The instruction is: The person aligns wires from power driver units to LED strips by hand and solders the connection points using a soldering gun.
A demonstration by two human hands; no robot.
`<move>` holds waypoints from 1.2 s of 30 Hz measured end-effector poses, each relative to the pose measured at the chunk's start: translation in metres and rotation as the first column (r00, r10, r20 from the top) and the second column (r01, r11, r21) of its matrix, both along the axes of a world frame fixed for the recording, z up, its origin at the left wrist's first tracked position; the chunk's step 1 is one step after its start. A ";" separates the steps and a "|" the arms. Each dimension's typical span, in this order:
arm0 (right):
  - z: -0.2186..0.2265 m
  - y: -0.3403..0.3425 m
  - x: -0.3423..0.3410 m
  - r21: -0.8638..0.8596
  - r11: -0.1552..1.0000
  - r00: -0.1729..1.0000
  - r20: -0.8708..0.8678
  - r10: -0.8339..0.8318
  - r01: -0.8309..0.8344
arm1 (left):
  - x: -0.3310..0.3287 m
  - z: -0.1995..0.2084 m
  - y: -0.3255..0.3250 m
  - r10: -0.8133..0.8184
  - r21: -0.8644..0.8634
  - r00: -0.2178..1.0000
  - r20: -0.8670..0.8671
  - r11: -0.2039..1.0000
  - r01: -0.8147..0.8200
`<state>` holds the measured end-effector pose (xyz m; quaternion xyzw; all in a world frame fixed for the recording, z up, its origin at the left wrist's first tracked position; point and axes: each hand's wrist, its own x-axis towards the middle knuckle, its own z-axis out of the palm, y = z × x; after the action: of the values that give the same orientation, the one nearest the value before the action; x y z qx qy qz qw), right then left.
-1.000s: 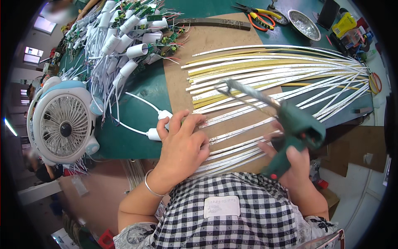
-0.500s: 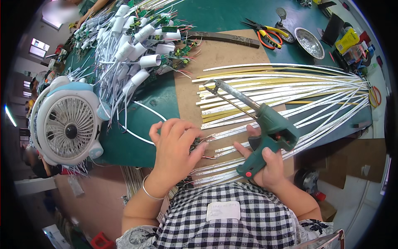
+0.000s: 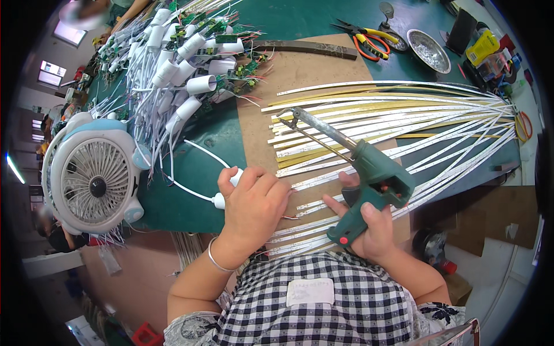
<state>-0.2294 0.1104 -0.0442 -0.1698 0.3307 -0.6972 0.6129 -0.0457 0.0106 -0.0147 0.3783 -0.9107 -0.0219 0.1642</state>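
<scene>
My left hand is closed, its fingers curled around white plastic tubes. One white cable ends in a white cap at the hand's left edge. The fingertips and whatever lies beneath them are hidden. In my right hand is a green soldering gun, its metal tip pointing up and to the left, with a thin feed rod beside it. Under the gun and between my hands lie white LED strips, some with thin wires at their left ends.
Many white cables with tubes and green circuit boards are heaped at far left, beside a white fan. A dark metal bar lies on brown board. Pliers, a metal bowl and a yellow bottle stand at far right.
My left hand has turned and its fingers have curled further, covering the small circuit board seen before. White tubes now show at its left edge. The soldering gun has barely moved.
</scene>
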 end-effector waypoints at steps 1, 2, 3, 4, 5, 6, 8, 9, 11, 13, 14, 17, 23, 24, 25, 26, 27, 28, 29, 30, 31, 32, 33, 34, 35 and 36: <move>0.000 0.000 0.000 -0.004 1.000 1.000 0.003 0.008 -0.008 | 0.000 0.000 0.000 0.004 0.002 1.000 0.018 1.000 -0.004; 0.000 0.000 0.000 -0.003 1.000 1.000 0.000 0.008 -0.008 | 0.000 -0.001 0.000 0.000 -0.012 1.000 0.001 1.000 0.000; 0.000 0.000 0.000 0.007 1.000 1.000 -0.007 -0.003 0.003 | 0.001 -0.001 0.000 0.004 0.038 0.999 -0.038 0.999 -0.003; 0.001 0.000 0.000 0.003 1.000 1.000 -0.003 0.005 -0.005 | 0.001 -0.001 0.001 0.012 0.106 0.998 -0.068 0.994 -0.005; 0.000 0.000 0.000 -0.003 1.000 1.000 -0.007 0.007 -0.007 | 0.001 -0.002 0.001 0.008 0.093 0.997 -0.075 0.996 -0.002; 0.000 -0.001 0.000 -0.003 1.000 1.000 -0.014 0.000 0.000 | 0.002 -0.002 0.002 0.007 0.091 0.997 -0.074 0.996 0.000; 0.000 -0.001 0.000 -0.003 1.000 1.000 -0.018 0.013 -0.013 | 0.002 -0.003 0.002 0.006 0.090 0.997 -0.072 0.996 0.000; 0.000 -0.001 0.000 0.009 1.000 1.000 -0.026 0.006 -0.006 | 0.003 -0.003 0.003 -0.001 0.094 0.997 -0.072 0.996 0.008; 0.000 -0.001 0.000 0.005 1.000 1.000 -0.022 0.015 -0.015 | 0.004 -0.002 0.003 -0.009 0.099 0.997 -0.071 0.995 0.016; 0.000 -0.001 0.001 0.011 1.000 1.000 -0.018 0.014 -0.014 | 0.005 -0.001 0.002 -0.050 0.087 0.999 -0.010 0.995 0.051; 0.000 -0.001 0.001 0.013 1.000 1.000 -0.016 0.016 -0.016 | 0.005 -0.001 0.003 -0.052 0.078 0.998 -0.025 0.996 0.054; 0.001 -0.001 0.001 0.024 1.000 1.000 -0.013 0.016 -0.015 | 0.005 0.002 0.004 -0.112 0.013 0.994 0.017 0.994 0.112; 0.002 -0.002 0.000 0.034 0.999 1.000 -0.010 0.029 -0.029 | 0.006 0.006 0.000 -0.178 0.075 0.976 0.124 0.983 0.170; 0.002 -0.002 0.000 0.045 0.999 1.000 -0.009 0.024 -0.023 | 0.004 0.006 0.001 -0.161 0.075 0.984 0.069 0.985 0.156; 0.002 -0.002 0.000 0.037 0.999 0.999 -0.007 0.032 -0.032 | 0.004 0.005 0.001 -0.149 0.089 0.988 0.041 0.985 0.145; 0.001 -0.002 0.000 0.042 0.999 1.000 -0.009 0.021 -0.021 | 0.004 0.004 0.002 -0.149 0.083 0.989 0.018 0.986 0.147; 0.001 -0.002 0.001 0.051 0.999 1.000 -0.010 0.008 -0.008 | 0.004 0.004 0.004 -0.130 0.097 0.991 -0.015 0.987 0.131; 0.001 -0.002 0.001 0.055 0.998 1.000 -0.008 0.010 -0.010 | 0.004 0.003 0.005 -0.113 0.117 0.993 -0.041 0.986 0.117; 0.000 -0.002 0.001 0.053 0.998 1.000 -0.011 0.020 -0.020 | 0.005 0.003 0.007 -0.107 0.117 0.993 -0.048 0.987 0.112; 0.000 -0.002 0.000 0.055 0.998 1.000 -0.010 0.025 -0.024 | 0.005 0.002 0.008 -0.100 0.128 0.993 -0.059 0.986 0.107; -0.001 -0.002 0.000 0.053 0.998 0.999 -0.012 0.032 -0.032 | 0.006 0.001 0.008 -0.097 0.151 0.993 -0.060 0.983 0.105; -0.001 -0.002 0.000 0.046 0.998 0.999 -0.018 0.042 -0.041 | 0.007 0.001 0.009 -0.093 0.140 0.993 -0.070 0.985 0.102; -0.001 -0.002 -0.001 0.045 0.998 0.999 -0.022 0.041 -0.040 | 0.007 0.002 0.009 -0.101 0.136 0.993 -0.055 0.985 0.108; -0.001 -0.002 -0.001 0.041 0.998 0.999 -0.023 0.048 -0.047 | 0.008 0.002 0.010 -0.112 0.145 0.993 -0.022 0.983 0.114; 0.000 -0.002 0.000 0.040 0.998 0.999 -0.025 0.044 -0.043 | 0.008 0.003 0.010 -0.112 0.133 0.993 -0.039 0.984 0.117; 0.000 -0.002 0.000 0.039 0.999 0.999 -0.026 0.037 -0.036 | 0.009 0.004 0.011 -0.119 0.131 0.992 -0.029 0.984 0.122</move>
<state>-0.2298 0.1080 -0.0441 -0.1734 0.3492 -0.6770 0.6242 -0.0369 0.0212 -0.0109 0.3323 -0.9267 -0.0963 0.1467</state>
